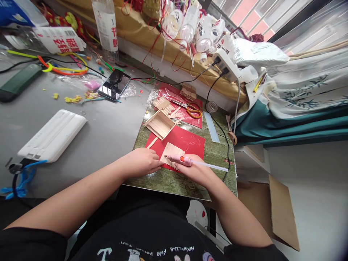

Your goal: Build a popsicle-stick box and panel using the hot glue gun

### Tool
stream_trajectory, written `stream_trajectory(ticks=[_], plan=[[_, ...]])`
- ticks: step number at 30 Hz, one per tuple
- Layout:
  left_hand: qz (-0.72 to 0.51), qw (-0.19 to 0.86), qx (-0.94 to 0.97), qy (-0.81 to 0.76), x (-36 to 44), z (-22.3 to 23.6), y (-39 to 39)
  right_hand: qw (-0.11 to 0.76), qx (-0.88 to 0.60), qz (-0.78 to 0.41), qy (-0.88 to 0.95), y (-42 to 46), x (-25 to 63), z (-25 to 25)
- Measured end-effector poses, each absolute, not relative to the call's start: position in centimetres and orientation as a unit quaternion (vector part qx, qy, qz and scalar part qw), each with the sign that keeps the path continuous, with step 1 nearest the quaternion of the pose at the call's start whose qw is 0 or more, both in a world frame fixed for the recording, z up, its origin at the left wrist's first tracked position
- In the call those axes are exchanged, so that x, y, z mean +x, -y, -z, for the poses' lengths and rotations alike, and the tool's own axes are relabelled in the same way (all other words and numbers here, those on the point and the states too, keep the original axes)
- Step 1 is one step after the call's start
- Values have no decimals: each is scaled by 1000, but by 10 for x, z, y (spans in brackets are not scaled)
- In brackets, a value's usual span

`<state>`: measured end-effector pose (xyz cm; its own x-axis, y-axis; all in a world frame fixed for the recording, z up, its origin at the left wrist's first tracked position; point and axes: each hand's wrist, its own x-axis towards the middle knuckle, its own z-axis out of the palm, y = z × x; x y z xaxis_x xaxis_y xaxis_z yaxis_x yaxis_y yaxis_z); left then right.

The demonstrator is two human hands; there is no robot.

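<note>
A pink hot glue gun (pixel 179 159) is in my right hand (pixel 195 171), which is closed round it. A long clear glue stick (pixel 209 165) sticks out of its back end to the right. The gun's tip is over a small flat panel of craft sticks (pixel 172 149), laid side by side on a red sheet (pixel 191 139). My left hand (pixel 145 161) is closed, its fingertips pressed together at the panel's left edge. Just behind the panel stands an open box made of craft sticks (pixel 160 125). A loose craft stick (pixel 152 143) lies left of the panel.
Scissors (pixel 190 107) and loose craft sticks (pixel 164 105) lie on red packaging behind. A phone (pixel 114 85), a white power bank (pixel 53 136) and clay bits (pixel 73 99) are on the grey table. A black cable (pixel 223 127) runs along the right; a power strip (pixel 226 65) sits above.
</note>
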<state>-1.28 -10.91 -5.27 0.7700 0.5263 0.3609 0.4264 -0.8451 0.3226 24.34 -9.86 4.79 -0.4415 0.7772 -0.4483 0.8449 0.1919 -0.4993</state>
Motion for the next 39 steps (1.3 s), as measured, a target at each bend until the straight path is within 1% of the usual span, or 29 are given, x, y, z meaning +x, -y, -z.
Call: stream_trajectory(ticks=[15,20,24,28,31,36,39], plan=[[-199,98,940,-260,-12,54,109,13,535,388,-750,87,251,-39],[-217,110,935,-259,-13,54,109,0,539,373,-755,84,250,-39],[-242,132,925,-260,-13,53,109,15,537,366,-760,86,249,-39],[-242,137,925,-259,-12,52,109,24,534,372,-759,87,250,-39],[-241,140,924,-261,-12,51,109,17,531,386,-754,86,251,-39],[-230,139,927,-262,-12,53,109,13,546,376,-748,82,249,-39],[-234,139,926,-261,-13,55,109,-10,559,385,-734,81,248,-39]])
